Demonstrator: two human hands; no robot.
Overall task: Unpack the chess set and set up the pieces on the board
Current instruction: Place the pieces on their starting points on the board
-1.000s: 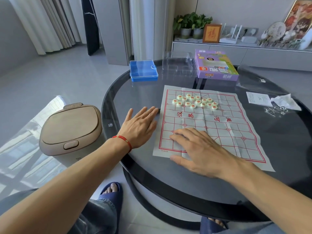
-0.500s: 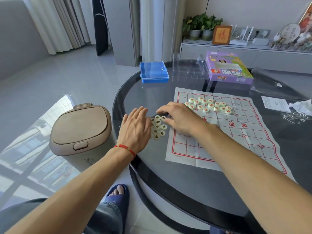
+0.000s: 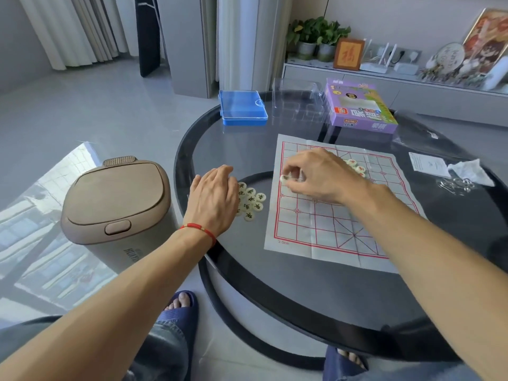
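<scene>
A paper chess board [image 3: 330, 226] with a red grid lies flat on the round glass table [image 3: 275, 284]. Several cream round pieces with dark characters [image 3: 253, 200] sit in a cluster on the glass just left of the board. My left hand [image 3: 213, 198] rests palm down over the left part of that cluster, fingers relaxed. My right hand [image 3: 316, 177] hovers over the board's left side and pinches a cream piece [image 3: 283, 177] between thumb and fingers. A few pieces with red characters [image 3: 357, 167] show on the board beyond my right hand; the rest are hidden.
A blue plastic case [image 3: 242, 107], a clear plastic tray [image 3: 297, 101] and the purple game box [image 3: 357, 108] stand at the table's far side. A paper slip [image 3: 426, 162], crumpled wrapper [image 3: 467, 170] and metal clips [image 3: 456, 185] lie at right. A beige bin [image 3: 115, 207] stands left of the table.
My right hand moved from the dark-character cluster rightward onto the board, carrying a pinched piece. The left hand stayed over the cluster. The view shifted slightly.
</scene>
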